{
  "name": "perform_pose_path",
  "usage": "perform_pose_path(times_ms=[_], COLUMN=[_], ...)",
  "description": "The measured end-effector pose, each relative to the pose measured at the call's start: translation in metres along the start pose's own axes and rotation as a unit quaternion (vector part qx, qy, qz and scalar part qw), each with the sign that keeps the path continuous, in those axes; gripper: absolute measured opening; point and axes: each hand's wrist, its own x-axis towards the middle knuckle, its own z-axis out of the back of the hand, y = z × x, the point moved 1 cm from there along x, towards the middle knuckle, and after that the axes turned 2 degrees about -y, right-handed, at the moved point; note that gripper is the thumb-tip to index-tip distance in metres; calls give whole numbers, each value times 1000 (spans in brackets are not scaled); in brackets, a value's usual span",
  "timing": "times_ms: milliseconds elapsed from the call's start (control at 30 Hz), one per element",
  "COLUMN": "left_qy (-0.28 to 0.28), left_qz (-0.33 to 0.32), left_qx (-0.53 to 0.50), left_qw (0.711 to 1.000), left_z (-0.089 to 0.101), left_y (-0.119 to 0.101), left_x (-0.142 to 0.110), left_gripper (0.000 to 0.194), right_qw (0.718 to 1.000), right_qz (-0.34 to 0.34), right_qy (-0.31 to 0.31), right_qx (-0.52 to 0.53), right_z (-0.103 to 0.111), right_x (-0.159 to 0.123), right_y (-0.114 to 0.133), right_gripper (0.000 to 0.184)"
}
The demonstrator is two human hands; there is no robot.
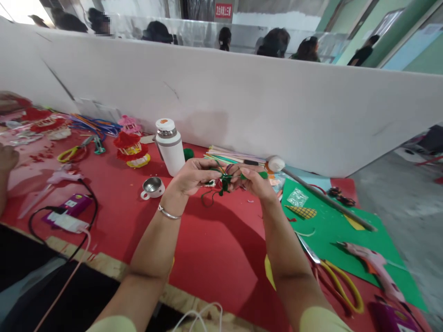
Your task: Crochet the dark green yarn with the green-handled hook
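1. Left hand point(197, 177): thumb and fingers pinched on dark green yarn work point(225, 182), which is held up at centre, above the red tabletop point(214, 258); loose strand trailing left.
2. Right hand point(254, 180): grasping a green-handled tool point(263, 175), its shaft pointing left into the yarn; tip too small to tell.
3. White flask point(171, 152): upright, left of the hands, towards the far side.
4. Steel-lined cup point(152, 186): nearer and left of the flask.
5. Red-and-yellow ornament point(130, 150): farther left.
6. Thin sticks point(228, 155): bundle, beyond the hands, by the white partition point(242, 97).
7. Green sheet point(328, 230): right; a grey rod point(325, 198) lying across its far part.
8. Large scissors point(341, 281): near right, yellow handle visible, beside a pink glue gun point(377, 265).
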Motion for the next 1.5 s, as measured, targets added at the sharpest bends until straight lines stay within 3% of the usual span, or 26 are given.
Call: perform_pose_path(times_ms=[100, 167, 300, 367, 433, 567, 733, 867, 967, 1033, 1133, 1200, 1267, 1367, 1500], left_qy=[-33, -65, -132, -121, -88, -53, -57, -42, -13, -18, -113, -150, -150, -136, -194], left_qz=[-29, -61, -90, -45, 2, 24, 34, 47, 52, 26, -75, -112, -120, -130, -203], left_qx=[17, 24, -43, -103, -140, -110, -20, -15, -32, -55, -53, -43, -44, -46, 18], left_qw=[999, 996, 986, 986, 986, 992, 998, 998, 998, 998, 989, 981, 980, 981, 960], left_z=[0, -3, -15, -19, -18, -5, 9, 10, 2, -7, -21, -27, -29, -26, -21], left_y=[1, 1, 4, 5, 5, 2, 1, 2, 5, 7, 9, 9, 9, 9, 14], left_x=[0, 0, 2, 3, 4, 3, 5, 6, 5, 5, 5, 4, 3, 3, 7], left_gripper=[40, 40, 40, 36, 35, 36, 29, 24, 26, 28, 32, 31, 30, 35, 50], right_qw=[997, 981, 873, 830, 812, 830, 874, 923, 973, 988, 968, 940, 922, 920, 913], right_qz=[36, 100, 269, 315, 341, 349, 273, 200, 135, 121, 164, 217, 251, 255, 258], right_qy=[-11, -21, -92, -138, -151, -76, 36, 37, 21, -26, -124, -138, -119, -114, -159], right_qx=[-61, -167, -396, -438, -450, -429, -400, -326, -188, -96, -147, -227, -271, -274, -274], right_z=[-4, -9, -25, -31, -32, -20, -9, -10, -17, -24, -36, -41, -42, -42, -45], right_x=[-1, -1, -3, -4, -4, -5, -9, -12, -8, -3, 2, 2, 2, 1, 2], right_y=[10, 16, 16, 10, 5, 14, 40, 42, 26, 13, 4, 6, 9, 12, 8], right_gripper=[40, 43, 29, 17, 14, 15, 22, 32, 40, 49, 49, 47, 44, 40, 39])
